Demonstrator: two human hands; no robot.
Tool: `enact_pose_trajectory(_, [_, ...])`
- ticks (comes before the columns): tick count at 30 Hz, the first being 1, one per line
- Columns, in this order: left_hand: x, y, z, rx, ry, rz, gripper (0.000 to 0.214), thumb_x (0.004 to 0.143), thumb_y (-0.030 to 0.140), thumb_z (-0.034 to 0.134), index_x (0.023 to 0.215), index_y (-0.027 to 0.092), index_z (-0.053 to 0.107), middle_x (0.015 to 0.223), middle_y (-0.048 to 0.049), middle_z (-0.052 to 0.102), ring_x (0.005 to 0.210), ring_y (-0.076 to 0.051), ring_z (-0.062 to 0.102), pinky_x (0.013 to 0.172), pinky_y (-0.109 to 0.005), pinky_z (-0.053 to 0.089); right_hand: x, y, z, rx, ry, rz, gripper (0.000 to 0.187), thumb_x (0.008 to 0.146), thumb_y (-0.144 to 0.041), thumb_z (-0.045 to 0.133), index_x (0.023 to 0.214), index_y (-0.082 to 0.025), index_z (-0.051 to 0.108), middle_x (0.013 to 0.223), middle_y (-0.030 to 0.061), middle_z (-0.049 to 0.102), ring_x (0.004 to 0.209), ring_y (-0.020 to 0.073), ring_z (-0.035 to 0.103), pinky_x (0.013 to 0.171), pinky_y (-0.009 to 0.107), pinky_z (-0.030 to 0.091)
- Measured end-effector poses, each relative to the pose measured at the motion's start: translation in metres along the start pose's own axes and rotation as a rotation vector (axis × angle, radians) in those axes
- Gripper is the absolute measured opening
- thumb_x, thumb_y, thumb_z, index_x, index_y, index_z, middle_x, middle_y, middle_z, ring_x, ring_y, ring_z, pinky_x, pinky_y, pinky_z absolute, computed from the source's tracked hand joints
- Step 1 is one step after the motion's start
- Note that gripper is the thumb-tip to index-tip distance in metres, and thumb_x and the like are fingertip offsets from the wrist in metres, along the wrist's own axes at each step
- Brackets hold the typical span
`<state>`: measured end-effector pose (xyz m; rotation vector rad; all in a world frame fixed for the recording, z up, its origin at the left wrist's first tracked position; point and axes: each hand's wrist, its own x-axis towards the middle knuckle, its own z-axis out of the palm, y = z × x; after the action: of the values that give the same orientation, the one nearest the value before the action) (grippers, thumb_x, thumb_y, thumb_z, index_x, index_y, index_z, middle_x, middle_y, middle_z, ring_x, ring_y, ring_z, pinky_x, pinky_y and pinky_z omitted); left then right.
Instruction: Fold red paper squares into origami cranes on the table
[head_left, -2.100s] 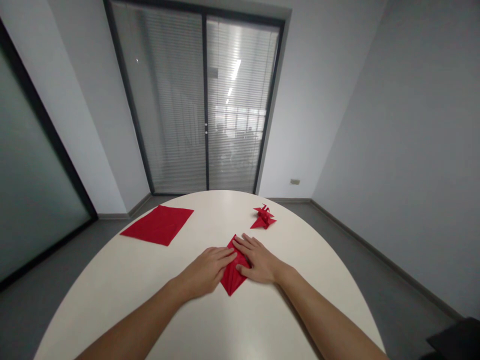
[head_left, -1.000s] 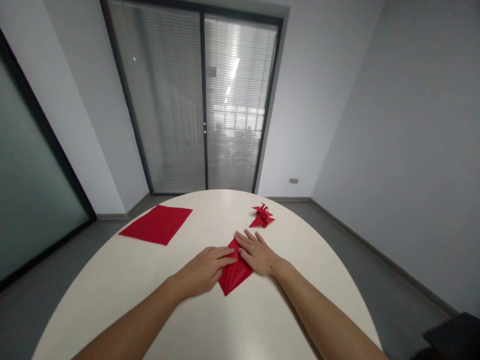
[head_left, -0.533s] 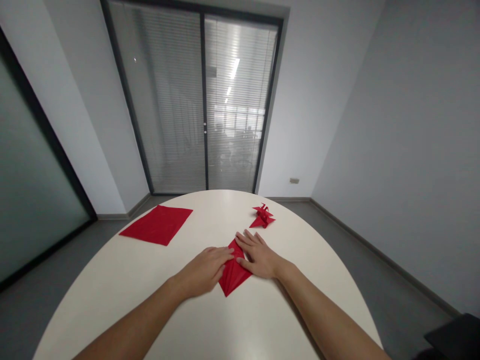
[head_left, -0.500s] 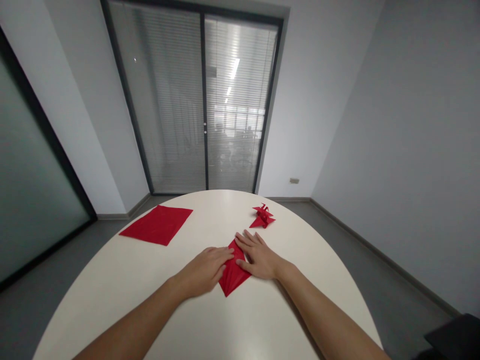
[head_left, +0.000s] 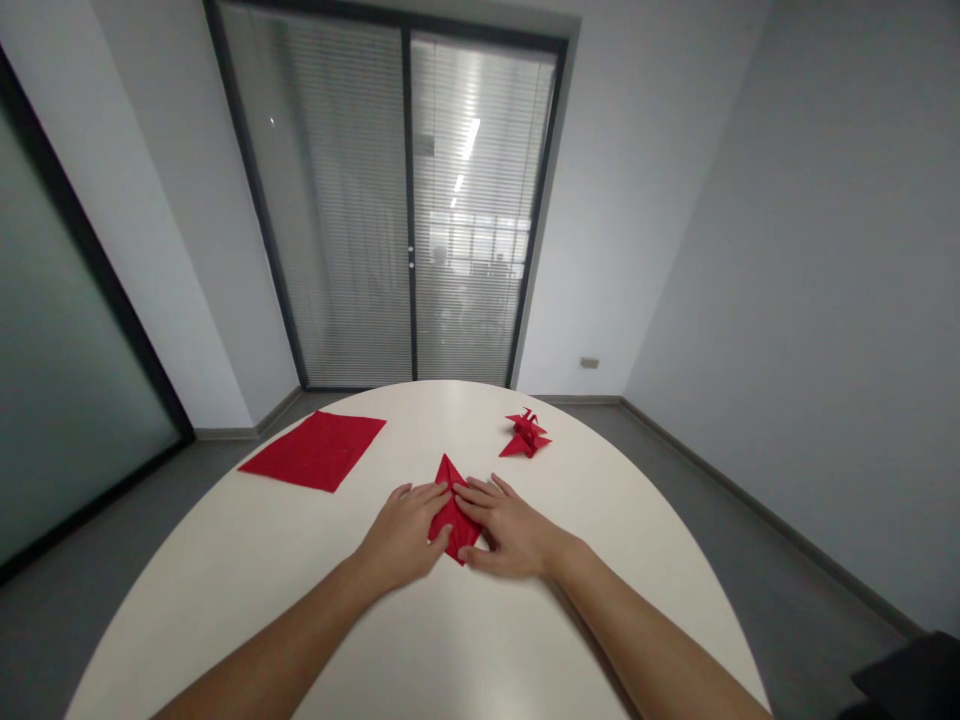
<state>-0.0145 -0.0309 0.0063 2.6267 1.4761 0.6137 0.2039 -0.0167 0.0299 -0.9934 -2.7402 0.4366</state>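
Observation:
A partly folded red paper [head_left: 452,508] lies on the white round table [head_left: 480,640], its point aimed away from me. My left hand [head_left: 400,535] rests on its left side, fingers stretched flat onto the paper. My right hand [head_left: 504,530] covers its right side, fingers spread and pressing down, thumb out on the table. Both hands touch the paper and meet near its middle.
A flat red paper sheet [head_left: 315,449] lies at the table's far left. A finished red paper crane [head_left: 526,434] stands at the far right. Beyond the table are glass doors with blinds [head_left: 405,200]. A dark object [head_left: 907,680] shows at the lower right.
The folded paper has turned and shifted away from me, its point now aimed at the far side. Both hands moved slightly left and closer together on it.

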Motion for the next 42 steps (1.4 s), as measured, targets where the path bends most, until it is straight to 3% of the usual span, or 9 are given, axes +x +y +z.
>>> enact_pose_trajectory(7, [0.001, 0.005, -0.001, -0.047, 0.051, -0.042, 0.047, 0.082, 0.03, 0.064, 0.128, 0.022, 0.059, 0.133, -0.0116, 0.065, 0.123, -0.03, 0.058, 0.112, -0.054, 0.033, 0.0, -0.001, -0.001, 0.01, 0.033, -0.065, 0.077, 0.083, -0.055, 0.064, 0.149, -0.02, 0.043, 0.154, 0.0143, 0.042, 0.143, 0.0346, 0.035, 0.118, 0.059, 0.017])
enact_pose_trajectory(12, [0.001, 0.004, 0.0, -0.002, 0.076, -0.082, 0.044, 0.086, 0.032, 0.06, 0.125, 0.012, 0.057, 0.125, -0.017, 0.067, 0.118, -0.031, 0.06, 0.109, -0.051, 0.037, -0.001, 0.001, 0.0, -0.018, 0.057, -0.083, 0.086, 0.078, -0.06, 0.069, 0.148, -0.017, 0.044, 0.154, 0.0179, 0.041, 0.14, 0.0365, 0.038, 0.117, 0.056, 0.021])
enact_pose_trajectory(17, [0.0, 0.001, 0.001, 0.039, 0.095, -0.05, 0.033, 0.091, 0.032, 0.055, 0.117, 0.013, 0.064, 0.125, -0.0166, 0.067, 0.119, -0.032, 0.058, 0.105, -0.05, 0.042, -0.001, 0.004, 0.0, -0.047, 0.11, -0.081, 0.067, 0.084, -0.051, 0.066, 0.14, -0.017, 0.055, 0.145, 0.0166, 0.052, 0.13, 0.0336, 0.049, 0.114, 0.052, 0.03])
enact_pose_trajectory(27, [-0.007, -0.009, 0.003, 0.055, 0.103, 0.022, 0.041, 0.09, 0.04, 0.059, 0.125, 0.019, 0.063, 0.133, -0.0136, 0.062, 0.124, -0.031, 0.056, 0.106, -0.049, 0.042, 0.002, 0.01, -0.003, -0.136, 0.208, -0.139, 0.03, 0.093, -0.027, 0.057, 0.118, -0.016, 0.069, 0.121, 0.0133, 0.07, 0.112, 0.0262, 0.062, 0.102, 0.04, 0.042])
enact_pose_trajectory(34, [-0.005, -0.011, 0.007, 0.067, 0.121, 0.016, 0.042, 0.09, 0.037, 0.058, 0.127, 0.018, 0.062, 0.129, -0.0145, 0.063, 0.119, -0.031, 0.058, 0.104, -0.05, 0.043, 0.003, 0.01, -0.002, -0.145, 0.205, -0.132, 0.023, 0.089, -0.015, 0.054, 0.104, -0.019, 0.071, 0.102, 0.0076, 0.075, 0.094, 0.0207, 0.067, 0.09, 0.031, 0.045])
enact_pose_trajectory(38, [-0.005, -0.01, 0.005, 0.057, 0.117, 0.02, 0.04, 0.089, 0.035, 0.058, 0.125, 0.018, 0.063, 0.127, -0.013, 0.065, 0.118, -0.03, 0.058, 0.104, -0.049, 0.043, 0.002, 0.009, 0.0, -0.145, 0.18, -0.039, 0.019, 0.088, -0.014, 0.051, 0.091, -0.02, 0.069, 0.091, 0.0053, 0.074, 0.083, 0.0187, 0.066, 0.078, 0.027, 0.045])
enact_pose_trajectory(42, [-0.005, -0.009, 0.001, 0.038, 0.119, 0.025, 0.038, 0.088, 0.035, 0.06, 0.122, 0.019, 0.063, 0.124, -0.0122, 0.066, 0.115, -0.03, 0.059, 0.104, -0.049, 0.042, 0.001, 0.006, -0.003, -0.121, 0.17, 0.057, 0.017, 0.089, -0.017, 0.05, 0.093, -0.019, 0.067, 0.086, 0.005, 0.072, 0.075, 0.0177, 0.064, 0.071, 0.026, 0.041])
